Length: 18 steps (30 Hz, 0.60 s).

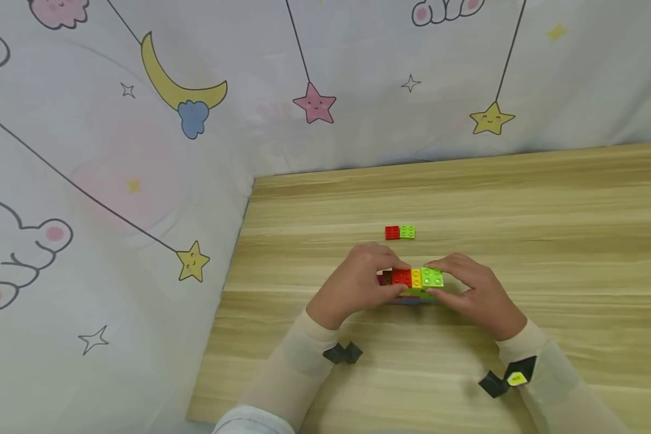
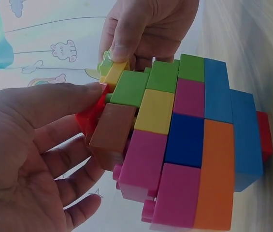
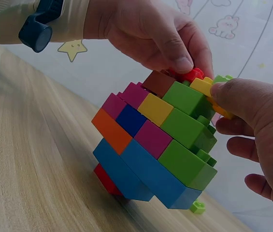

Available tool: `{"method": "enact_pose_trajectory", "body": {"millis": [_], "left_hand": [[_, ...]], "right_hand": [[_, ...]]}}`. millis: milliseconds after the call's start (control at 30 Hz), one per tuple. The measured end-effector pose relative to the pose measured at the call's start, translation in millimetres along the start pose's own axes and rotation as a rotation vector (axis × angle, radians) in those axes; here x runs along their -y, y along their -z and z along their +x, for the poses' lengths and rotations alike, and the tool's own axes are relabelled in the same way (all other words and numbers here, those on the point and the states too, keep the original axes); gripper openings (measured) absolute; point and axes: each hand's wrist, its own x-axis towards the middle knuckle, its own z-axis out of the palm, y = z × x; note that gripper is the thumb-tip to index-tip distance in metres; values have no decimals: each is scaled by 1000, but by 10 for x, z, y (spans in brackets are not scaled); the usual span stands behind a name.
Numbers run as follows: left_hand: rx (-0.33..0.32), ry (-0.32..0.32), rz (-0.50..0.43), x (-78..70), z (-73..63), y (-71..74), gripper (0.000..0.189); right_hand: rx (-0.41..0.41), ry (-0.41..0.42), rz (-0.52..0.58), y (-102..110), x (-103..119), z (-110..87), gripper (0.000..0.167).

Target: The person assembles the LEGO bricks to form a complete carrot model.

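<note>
A stepped stack of toy building bricks [image 2: 187,140] stands on the table, with blue, orange, pink, yellow, green and brown bricks in its rows. My left hand [image 1: 358,280] pinches a red brick [image 1: 401,278] at the top, beside the brown brick [image 2: 111,128]. From the other side, my right hand [image 1: 477,295] pinches a light green brick [image 1: 432,277] between thumb and fingers. A yellow brick [image 3: 202,86] sits between the red and light green ones, close by the right thumb. The lower rows are mostly hidden under the hands in the head view.
Behind the stack, a loose red brick [image 1: 392,232] and a light green brick [image 1: 407,232] lie side by side on the wooden table [image 1: 575,241]. A patterned cloth [image 1: 369,78] hangs along the table's back and left edges.
</note>
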Motion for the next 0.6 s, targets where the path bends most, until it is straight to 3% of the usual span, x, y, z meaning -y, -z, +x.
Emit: {"method": "enact_pose_trajectory", "body": {"millis": [167, 467, 600], "left_hand": [[-20, 5, -25, 3, -10, 1, 31], [-47, 71, -100, 62, -59, -48, 33], [-20, 90, -90, 48, -56, -27, 33]], "right_hand": [[11, -17, -22, 2, 4, -7, 48], [2, -7, -14, -15, 25, -9, 49], [-7, 16, 3, -27, 29, -5, 51]]}}
